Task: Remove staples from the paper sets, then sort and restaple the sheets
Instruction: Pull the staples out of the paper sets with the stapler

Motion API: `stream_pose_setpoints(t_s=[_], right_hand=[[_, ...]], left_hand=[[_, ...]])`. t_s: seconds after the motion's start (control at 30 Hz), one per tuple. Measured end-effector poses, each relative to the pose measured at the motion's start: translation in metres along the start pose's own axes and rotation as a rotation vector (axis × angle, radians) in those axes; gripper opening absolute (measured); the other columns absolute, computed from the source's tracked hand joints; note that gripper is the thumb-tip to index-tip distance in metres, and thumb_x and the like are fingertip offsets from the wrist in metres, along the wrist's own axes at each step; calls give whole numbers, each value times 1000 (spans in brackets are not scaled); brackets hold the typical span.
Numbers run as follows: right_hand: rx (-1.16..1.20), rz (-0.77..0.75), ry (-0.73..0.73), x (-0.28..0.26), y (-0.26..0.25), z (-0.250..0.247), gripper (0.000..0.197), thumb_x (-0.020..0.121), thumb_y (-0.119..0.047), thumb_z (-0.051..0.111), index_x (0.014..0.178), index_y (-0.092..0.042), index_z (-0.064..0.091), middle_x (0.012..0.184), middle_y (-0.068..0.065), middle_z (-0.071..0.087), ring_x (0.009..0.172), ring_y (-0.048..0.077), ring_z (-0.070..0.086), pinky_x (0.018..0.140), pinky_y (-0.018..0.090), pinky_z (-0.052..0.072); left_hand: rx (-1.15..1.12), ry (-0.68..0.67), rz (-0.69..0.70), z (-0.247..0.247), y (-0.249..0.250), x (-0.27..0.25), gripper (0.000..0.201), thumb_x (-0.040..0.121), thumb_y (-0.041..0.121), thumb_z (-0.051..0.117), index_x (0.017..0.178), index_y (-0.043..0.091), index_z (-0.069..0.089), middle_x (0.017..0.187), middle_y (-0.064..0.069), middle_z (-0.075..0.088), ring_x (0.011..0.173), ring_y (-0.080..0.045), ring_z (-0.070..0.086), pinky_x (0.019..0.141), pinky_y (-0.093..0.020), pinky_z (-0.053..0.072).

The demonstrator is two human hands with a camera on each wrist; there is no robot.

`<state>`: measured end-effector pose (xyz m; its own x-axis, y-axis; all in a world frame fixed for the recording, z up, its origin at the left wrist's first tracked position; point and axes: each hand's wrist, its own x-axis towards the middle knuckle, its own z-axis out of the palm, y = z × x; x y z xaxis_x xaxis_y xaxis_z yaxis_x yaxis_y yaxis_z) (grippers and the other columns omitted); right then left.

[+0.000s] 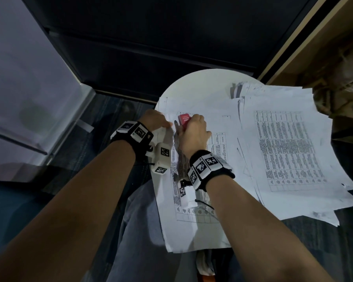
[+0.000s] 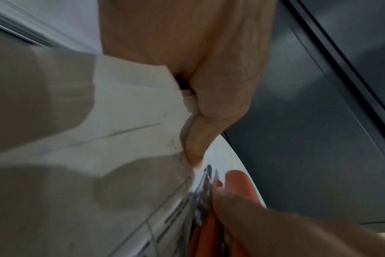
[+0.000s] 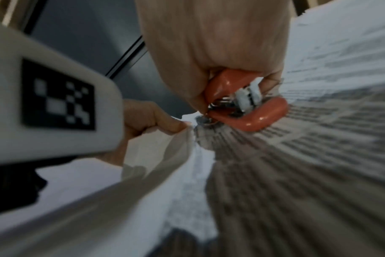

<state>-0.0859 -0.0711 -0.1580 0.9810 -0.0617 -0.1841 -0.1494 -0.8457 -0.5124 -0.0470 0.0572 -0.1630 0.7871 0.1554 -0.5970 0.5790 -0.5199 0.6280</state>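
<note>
A stapled set of printed sheets [image 1: 194, 228] lies on the round white table [image 1: 202, 84]. My left hand [image 1: 155, 121] pinches the folded-back top sheet [image 2: 130, 107] near its corner, with the thumb [image 2: 196, 144] pressing on the paper. My right hand [image 1: 194, 133] grips a red stapler [image 1: 184, 119] whose metal nose sits at the corner of the set, right beside the left thumb. In the right wrist view the stapler [image 3: 248, 111] shows both its red halves and metal parts against the printed page [image 3: 297, 156].
A loose, fanned pile of printed sheets [image 1: 289, 151] covers the right half of the table and overhangs its edge. A dark cabinet [image 1: 151, 47] stands behind, and a light wooden board [image 1: 306, 33] at the far right. My legs are under the table's near edge.
</note>
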Motion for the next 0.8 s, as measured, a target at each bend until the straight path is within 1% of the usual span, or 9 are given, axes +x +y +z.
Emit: stream_pose_setpoints(t_s=[0.1,0.23,0.37,0.5,0.6,0.67,0.73,0.77,0.8], right_hand=[[22,57,4,5,-7,-1,38,96,-26,53,125,-2,44,126,12,48,120,29,45,98,48,33],[-32,-5,-14,10,-9,-2,38,98,-27,50,125,-2,43,125,12,47,120,29,43,96,47,33],[54,81,2,15,-9,-3,36,96,-26,53,122,-2,46,124,11,50,118,29,47,98,46,33],[87,112,-3,15,-10,-4,35,97,-27,51,121,-2,47,124,12,51,117,30,48,98,44,33],[92,141,-3,15,-11,-2,38,97,-28,50,123,-1,45,126,13,50,119,31,47,98,45,34],[97,151,-2,16,-10,-1,38,98,-28,49,123,-1,45,126,13,50,120,31,47,98,45,34],[96,141,9,16,-11,-1,39,98,-29,49,124,-1,45,126,13,50,119,31,47,97,45,35],[87,126,15,16,-11,-1,41,98,-32,48,124,-1,44,126,14,49,119,31,46,97,46,35],[57,91,19,16,-12,1,44,99,-36,46,125,-1,44,126,13,49,119,31,46,97,46,35]], left_hand=[[-4,-7,3,-1,-2,0,41,81,12,71,116,-7,61,124,-22,61,117,-33,57,81,-29,44],[-30,-5,10,-1,-5,2,41,79,11,72,116,-6,62,123,-21,61,116,-33,57,86,-32,46],[-33,-14,22,-2,-4,4,40,79,13,72,114,-5,63,122,-21,62,115,-33,58,91,-35,47],[-3,6,22,1,-2,3,38,84,13,69,115,-6,62,123,-21,61,116,-33,57,87,-32,45],[-20,0,15,2,-4,3,39,84,14,69,116,-7,61,123,-22,61,117,-34,57,93,-35,45],[-31,-7,14,2,-5,4,39,84,15,69,116,-6,62,123,-22,61,116,-34,57,94,-36,46],[-41,-5,19,1,-5,5,38,83,14,70,114,-6,62,119,-21,63,112,-32,59,93,-37,46],[-59,-14,17,1,-4,5,34,82,13,71,110,-5,64,112,-20,64,107,-30,60,90,-36,46],[-75,-29,10,1,-5,6,26,81,11,72,102,-3,65,105,-17,63,100,-26,59,86,-34,45]])
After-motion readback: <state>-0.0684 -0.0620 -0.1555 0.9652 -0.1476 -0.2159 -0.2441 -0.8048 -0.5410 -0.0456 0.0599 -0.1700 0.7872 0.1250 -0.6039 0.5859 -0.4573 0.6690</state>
